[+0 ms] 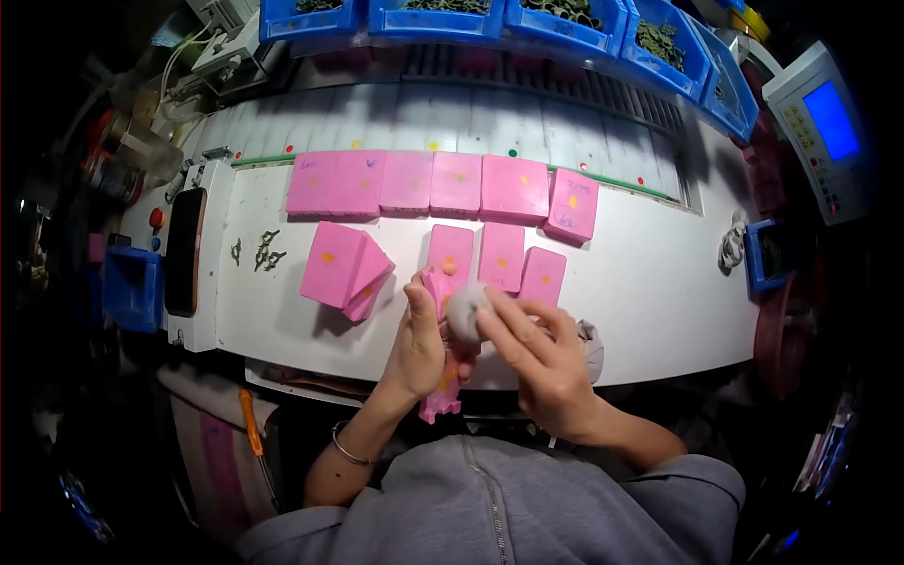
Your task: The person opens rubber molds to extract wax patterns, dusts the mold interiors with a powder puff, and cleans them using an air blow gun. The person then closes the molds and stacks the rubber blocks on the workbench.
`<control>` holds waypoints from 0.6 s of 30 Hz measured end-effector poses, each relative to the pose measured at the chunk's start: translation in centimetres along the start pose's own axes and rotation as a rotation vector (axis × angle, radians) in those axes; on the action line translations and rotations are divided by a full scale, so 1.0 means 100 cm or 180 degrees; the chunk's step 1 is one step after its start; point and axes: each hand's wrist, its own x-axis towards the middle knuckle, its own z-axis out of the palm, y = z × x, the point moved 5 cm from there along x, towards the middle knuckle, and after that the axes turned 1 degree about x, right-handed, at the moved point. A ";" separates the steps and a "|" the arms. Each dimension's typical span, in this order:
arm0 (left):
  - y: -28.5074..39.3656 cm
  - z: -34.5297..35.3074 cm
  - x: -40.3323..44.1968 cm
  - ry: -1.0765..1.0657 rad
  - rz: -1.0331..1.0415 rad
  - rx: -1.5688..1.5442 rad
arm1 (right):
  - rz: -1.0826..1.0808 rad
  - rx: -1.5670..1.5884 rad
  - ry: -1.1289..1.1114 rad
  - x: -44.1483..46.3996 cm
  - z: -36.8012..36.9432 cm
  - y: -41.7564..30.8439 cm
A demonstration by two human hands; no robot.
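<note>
My left hand [419, 348] is closed around an opened pink rubber mould [441, 403]. One part of the mould stands up past the fingers and another hangs below the palm, with a notched lower end. In my right hand [546, 367] is a rounded greyish-white cloth pouch [465, 314], pinched by the fingers and held against or just over the mould; the exact contact is hidden. Just beyond the hands lie three smaller pink moulds, the nearest-right one [542, 276] close to my right fingers. Two stacked pink moulds [334, 264] sit to the left.
Several pink moulds [407, 184] form a row across the white table [650, 282]. Small green pieces [268, 252] lie at left, near a phone [185, 250]. Blue bins [433, 21] line the back. A device with a blue screen [831, 121] stands right. Crumpled cloth [590, 350] lies beside my right hand.
</note>
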 end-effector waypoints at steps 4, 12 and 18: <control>0.002 0.007 0.009 0.0129 0.0109 0.0115 | -0.0047 -0.0103 -0.0075 -0.002 0.012 0.002; 0.005 -0.006 0.021 0.0611 0.0890 -0.0360 | 0.0140 0.0072 -0.0053 -0.006 -0.009 -0.004; 0.008 0.001 0.019 0.0166 0.1134 0.0085 | -0.0004 0.0012 -0.0706 -0.009 0.009 -0.007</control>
